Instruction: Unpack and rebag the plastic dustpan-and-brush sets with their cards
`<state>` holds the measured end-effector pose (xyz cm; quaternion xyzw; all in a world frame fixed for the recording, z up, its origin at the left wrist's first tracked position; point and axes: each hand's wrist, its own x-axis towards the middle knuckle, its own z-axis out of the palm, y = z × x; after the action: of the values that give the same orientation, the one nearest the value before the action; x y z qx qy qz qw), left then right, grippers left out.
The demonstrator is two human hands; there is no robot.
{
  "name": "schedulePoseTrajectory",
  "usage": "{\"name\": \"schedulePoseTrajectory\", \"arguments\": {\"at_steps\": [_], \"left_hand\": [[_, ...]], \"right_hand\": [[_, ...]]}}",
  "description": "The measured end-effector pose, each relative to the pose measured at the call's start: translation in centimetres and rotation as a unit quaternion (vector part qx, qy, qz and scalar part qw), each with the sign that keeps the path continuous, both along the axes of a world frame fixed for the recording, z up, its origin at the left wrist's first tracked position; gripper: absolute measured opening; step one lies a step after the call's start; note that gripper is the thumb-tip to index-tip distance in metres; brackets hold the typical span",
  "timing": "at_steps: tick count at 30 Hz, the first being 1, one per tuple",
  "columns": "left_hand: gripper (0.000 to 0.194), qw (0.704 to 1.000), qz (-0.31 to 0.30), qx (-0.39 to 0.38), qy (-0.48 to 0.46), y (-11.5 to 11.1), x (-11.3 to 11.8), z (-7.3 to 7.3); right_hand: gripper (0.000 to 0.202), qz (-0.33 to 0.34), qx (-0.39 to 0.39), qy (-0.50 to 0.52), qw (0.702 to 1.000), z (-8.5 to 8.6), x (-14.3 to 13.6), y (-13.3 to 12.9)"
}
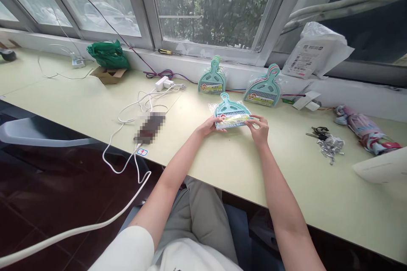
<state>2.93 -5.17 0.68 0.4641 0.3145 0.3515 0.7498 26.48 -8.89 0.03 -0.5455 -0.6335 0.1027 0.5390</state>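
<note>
A small light-blue dustpan and brush set (231, 110) in clear wrapping, with a printed label along its lower edge, is held upright in front of me over the table. My left hand (210, 127) grips its lower left corner, and my right hand (259, 129) pinches its lower right corner with thumb and fingers. Behind it, one stack of wrapped dustpan sets (212, 78) leans against the window ledge. To the right leans another stack of dustpan sets (263, 87), with blue and pink edges showing.
On the left of the table (190, 156) lie a blurred-out phone-like object (150, 128), white cables and a charger (163, 84). A green plastic bag (108, 55) rests on a cardboard box (108, 75). Keys (330, 144) and a folded umbrella (365, 129) lie at the right.
</note>
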Motion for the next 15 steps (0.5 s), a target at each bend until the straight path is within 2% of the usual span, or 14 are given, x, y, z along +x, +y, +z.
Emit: {"name": "schedulePoseTrajectory", "arguments": {"at_steps": [4, 6, 8, 10, 12, 15], "left_hand": [[0.053, 0.999, -0.017, 0.006, 0.027, -0.2, 0.2, -0.1], [0.055, 0.999, -0.006, 0.009, 0.036, -0.4, 0.3, 0.1], [0.057, 0.999, 0.005, 0.017, 0.045, -0.6, 0.3, 0.4], [0.063, 0.998, 0.004, 0.032, 0.050, -0.9, 0.2, 0.9], [0.076, 0.997, 0.012, 0.058, 0.052, -1.2, 0.1, 1.3], [0.113, 0.983, 0.050, 0.157, 0.084, -1.4, 0.2, 1.4]], "right_hand": [[0.020, 0.005, -0.050, 0.066, 0.997, -1.3, 0.0, 0.6], [0.042, -0.011, -0.089, 0.125, 0.988, -2.1, 0.1, 1.1], [0.064, -0.005, -0.150, 0.219, 0.964, -2.8, 0.4, 1.7], [0.067, 0.033, -0.194, 0.313, 0.929, -3.3, 0.7, 2.3], [0.061, 0.041, -0.180, 0.377, 0.908, -3.5, 0.7, 2.8], [0.057, -0.019, -0.104, 0.417, 0.903, -3.5, 0.0, 3.5]]}}
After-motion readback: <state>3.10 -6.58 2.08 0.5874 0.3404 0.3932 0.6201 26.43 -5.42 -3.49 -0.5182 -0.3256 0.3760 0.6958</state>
